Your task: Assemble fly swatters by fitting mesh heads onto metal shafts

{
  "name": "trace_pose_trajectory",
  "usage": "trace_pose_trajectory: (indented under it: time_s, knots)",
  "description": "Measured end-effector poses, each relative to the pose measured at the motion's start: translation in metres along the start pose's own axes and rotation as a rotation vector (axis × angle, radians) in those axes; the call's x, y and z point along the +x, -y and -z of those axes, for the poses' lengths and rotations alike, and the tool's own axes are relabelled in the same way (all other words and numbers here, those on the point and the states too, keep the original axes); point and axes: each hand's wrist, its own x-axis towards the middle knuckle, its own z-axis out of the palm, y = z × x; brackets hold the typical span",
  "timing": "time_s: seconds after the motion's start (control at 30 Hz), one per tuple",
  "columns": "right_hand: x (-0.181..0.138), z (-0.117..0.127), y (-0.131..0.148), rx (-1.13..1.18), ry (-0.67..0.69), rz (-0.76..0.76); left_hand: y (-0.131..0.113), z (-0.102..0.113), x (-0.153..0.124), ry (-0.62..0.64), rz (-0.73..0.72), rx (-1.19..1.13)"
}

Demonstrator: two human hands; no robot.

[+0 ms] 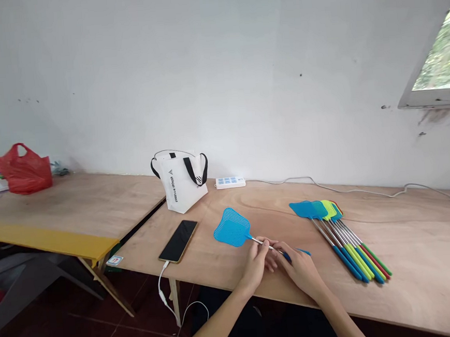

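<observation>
A blue fly swatter [232, 228] lies across my two hands near the front of the table, its mesh head pointing to the left and away from me. My left hand [257, 262] is closed round the metal shaft just below the head. Farther down, my right hand [297, 265] grips the swatter where the shaft meets its blue handle, which is partly hidden by the fingers. To the right lies a fanned bundle of several fly swatters [327, 210] with blue, yellow-green, red and green handles pointing toward me.
A phone [178, 240] with a white cable lies on the left of the table [420, 226]. Behind it stand a white bag [183, 185] with black handles and a power strip [229, 182], its cord running along the wall. A red plastic bag [26, 171] sits on the adjoining table.
</observation>
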Motion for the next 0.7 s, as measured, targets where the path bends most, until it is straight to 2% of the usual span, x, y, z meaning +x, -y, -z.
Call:
trace_pose_trajectory:
  time_s: [0.2, 0.27, 0.3, 0.4, 0.47, 0.6, 0.7]
  knots:
    - [0.003, 0.007, -0.013, 0.099, -0.004, 0.003, 0.001, 0.0, 0.002, -0.153, -0.014, -0.053]
    - [0.002, 0.009, -0.018, 0.097, -0.018, -0.001, 0.001, 0.002, 0.003, -0.134, 0.035, -0.01]
    - [0.002, 0.01, -0.019, 0.092, -0.03, -0.006, 0.0, 0.004, 0.002, -0.065, 0.09, 0.031]
    - [0.001, 0.009, -0.021, 0.037, -0.059, -0.008, -0.012, 0.012, -0.001, 0.281, 0.299, 0.191]
    - [0.0, 0.005, -0.019, -0.045, -0.067, 0.001, -0.02, 0.016, -0.004, 0.399, 0.346, 0.281]
    - [0.0, -0.002, -0.017, -0.217, -0.076, 0.051, -0.026, 0.016, -0.008, 0.406, 0.23, 0.456]
    - [0.0, -0.004, -0.017, -0.311, -0.067, 0.119, -0.025, 0.012, -0.008, 0.336, -0.034, 0.701]
